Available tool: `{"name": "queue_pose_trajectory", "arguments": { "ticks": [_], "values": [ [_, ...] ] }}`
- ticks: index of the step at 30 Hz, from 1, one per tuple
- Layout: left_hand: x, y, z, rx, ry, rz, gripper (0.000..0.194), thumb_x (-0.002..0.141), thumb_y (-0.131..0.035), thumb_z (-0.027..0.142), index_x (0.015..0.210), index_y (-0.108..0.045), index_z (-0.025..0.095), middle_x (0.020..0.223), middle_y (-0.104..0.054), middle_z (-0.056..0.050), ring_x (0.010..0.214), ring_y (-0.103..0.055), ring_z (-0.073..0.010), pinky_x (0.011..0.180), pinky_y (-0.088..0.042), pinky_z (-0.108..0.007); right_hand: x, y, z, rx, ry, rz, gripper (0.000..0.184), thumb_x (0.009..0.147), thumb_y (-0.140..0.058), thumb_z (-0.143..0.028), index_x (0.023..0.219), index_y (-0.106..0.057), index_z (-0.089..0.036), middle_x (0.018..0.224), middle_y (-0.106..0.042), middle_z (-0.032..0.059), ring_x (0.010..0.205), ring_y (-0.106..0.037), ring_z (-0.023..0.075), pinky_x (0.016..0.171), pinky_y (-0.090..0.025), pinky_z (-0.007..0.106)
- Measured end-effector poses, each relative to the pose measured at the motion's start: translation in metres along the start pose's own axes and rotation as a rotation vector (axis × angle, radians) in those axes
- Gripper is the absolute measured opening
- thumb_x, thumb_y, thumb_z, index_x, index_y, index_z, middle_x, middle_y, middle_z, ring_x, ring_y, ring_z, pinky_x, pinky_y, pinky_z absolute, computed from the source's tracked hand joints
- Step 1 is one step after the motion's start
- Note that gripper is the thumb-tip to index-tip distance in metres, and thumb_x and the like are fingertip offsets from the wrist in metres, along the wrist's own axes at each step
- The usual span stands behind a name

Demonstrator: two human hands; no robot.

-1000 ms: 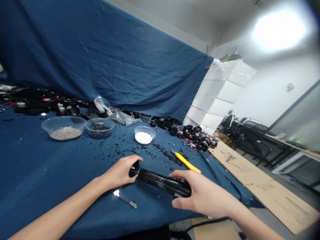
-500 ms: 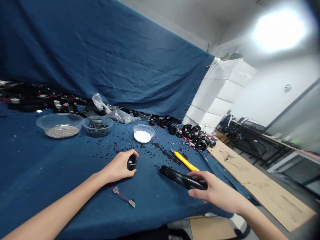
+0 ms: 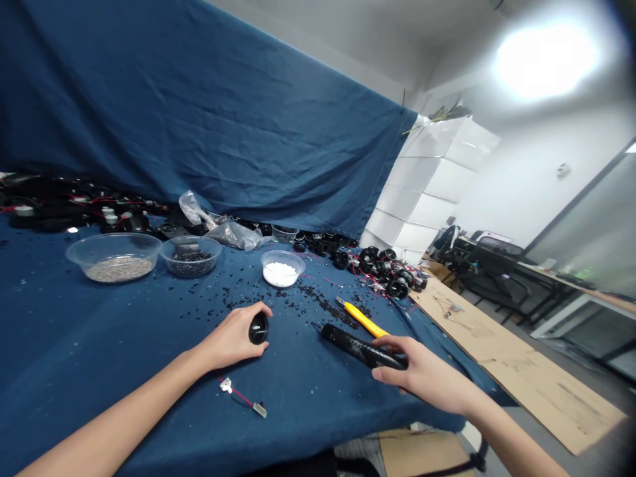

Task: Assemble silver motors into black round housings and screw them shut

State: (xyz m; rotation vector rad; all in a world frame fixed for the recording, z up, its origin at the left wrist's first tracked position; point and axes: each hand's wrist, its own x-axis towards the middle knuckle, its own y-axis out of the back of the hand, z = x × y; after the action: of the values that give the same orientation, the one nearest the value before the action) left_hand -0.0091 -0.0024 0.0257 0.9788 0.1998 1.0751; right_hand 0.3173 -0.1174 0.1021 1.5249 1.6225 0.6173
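Note:
My left hand (image 3: 233, 338) is closed around a small round black housing (image 3: 258, 328), its cupped end facing right. My right hand (image 3: 415, 368) grips the rear of a black electric screwdriver (image 3: 360, 346); its thin bit points left, apart from the housing. A yellow utility knife (image 3: 365, 319) lies just behind the screwdriver. Below my left wrist, a small metal piece on a red wire (image 3: 242, 396) rests on the blue cloth (image 3: 318, 404). Small black parts (image 3: 330, 306) are scattered over the cloth beyond both hands.
Clear bowls hold metal bits (image 3: 119, 268), black screws (image 3: 193, 265) and white pieces (image 3: 281, 273). Behind them lies a plastic bag (image 3: 236, 233). Black wired housings (image 3: 387, 268) are heaped at the back right. Cardboard (image 3: 501, 351) runs along the right side.
Both hands keep their holds on the housing and screwdriver, nearly still. The view has shifted slightly, moving most things a little left in the picture.

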Motion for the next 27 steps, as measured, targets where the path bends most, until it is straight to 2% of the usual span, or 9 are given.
{"name": "queue_pose_trajectory", "arguments": {
  "ticks": [2, 6, 13, 16, 19, 22, 27],
  "values": [
    [0.000, 0.000, 0.000, 0.003, -0.001, -0.001, 0.036, 0.069, -0.066, 0.025, 0.104, -0.056, 0.023, 0.091, -0.066, -0.001, 0.085, -0.064, -0.0221, 0.076, -0.048, -0.030, 0.002, -0.001, -0.001, 0.042, -0.004, -0.014, 0.060, 0.078, -0.066, -0.042, 0.128, -0.051, -0.011, 0.122, -0.060, 0.0159, 0.070, -0.064, 0.0203, 0.065, -0.052, 0.032],
    [-0.001, 0.000, -0.001, 0.003, 0.009, -0.007, 0.038, 0.068, -0.065, 0.023, 0.105, -0.056, 0.022, 0.094, -0.066, -0.002, 0.089, -0.063, -0.0233, 0.079, -0.047, -0.031, 0.005, -0.003, -0.001, 0.077, -0.013, -0.028, 0.059, 0.077, -0.066, -0.041, 0.127, -0.051, -0.013, 0.125, -0.058, 0.0147, 0.069, -0.065, 0.0190, 0.062, -0.052, 0.031],
    [0.001, 0.001, 0.000, -0.064, 0.045, -0.036, 0.041, 0.068, -0.067, 0.025, 0.107, -0.055, 0.022, 0.097, -0.065, -0.003, 0.092, -0.062, -0.0239, 0.083, -0.046, -0.033, 0.002, -0.002, -0.002, 0.045, -0.001, -0.036, 0.061, 0.076, -0.067, -0.043, 0.128, -0.052, -0.014, 0.124, -0.058, 0.0148, 0.081, -0.067, 0.0242, 0.065, -0.052, 0.030],
    [0.000, 0.002, 0.002, -0.242, 0.068, -0.093, 0.043, 0.066, -0.072, 0.027, 0.106, -0.055, 0.022, 0.098, -0.067, -0.002, 0.092, -0.062, -0.0229, 0.086, -0.046, -0.034, -0.004, 0.000, -0.004, 0.018, -0.009, -0.038, 0.061, 0.077, -0.066, -0.044, 0.129, -0.052, -0.016, 0.124, -0.059, 0.0134, 0.082, -0.066, 0.0244, 0.068, -0.053, 0.032],
    [-0.001, 0.004, 0.006, -0.479, 0.088, -0.212, 0.050, 0.065, -0.075, 0.027, 0.109, -0.055, 0.020, 0.097, -0.068, -0.002, 0.091, -0.063, -0.0211, 0.089, -0.047, -0.034, -0.010, 0.001, -0.006, -0.039, 0.029, -0.006, 0.057, 0.077, -0.066, -0.046, 0.126, -0.056, -0.019, 0.123, -0.060, 0.0110, 0.101, -0.062, 0.0287, 0.084, -0.051, 0.036],
    [-0.002, 0.008, 0.012, -0.648, 0.149, -0.321, 0.062, 0.063, -0.078, 0.026, 0.119, -0.052, 0.019, 0.102, -0.070, -0.004, 0.096, -0.063, -0.0218, 0.093, -0.046, -0.037, -0.018, 0.003, -0.011, -0.083, 0.056, 0.009, 0.058, 0.076, -0.067, -0.048, 0.126, -0.057, -0.021, 0.125, -0.060, 0.0094, 0.115, -0.055, 0.0304, 0.099, -0.043, 0.039],
    [-0.003, 0.010, 0.022, -0.795, 0.270, -0.366, 0.074, 0.061, -0.079, 0.025, 0.128, -0.049, 0.017, 0.116, -0.068, -0.009, 0.110, -0.059, -0.0245, 0.100, -0.042, -0.039, -0.033, 0.005, -0.029, -0.090, 0.065, -0.006, 0.057, 0.076, -0.067, -0.047, 0.126, -0.058, -0.022, 0.127, -0.059, 0.0073, 0.116, -0.053, 0.0304, 0.100, -0.040, 0.039]
  ]
}}
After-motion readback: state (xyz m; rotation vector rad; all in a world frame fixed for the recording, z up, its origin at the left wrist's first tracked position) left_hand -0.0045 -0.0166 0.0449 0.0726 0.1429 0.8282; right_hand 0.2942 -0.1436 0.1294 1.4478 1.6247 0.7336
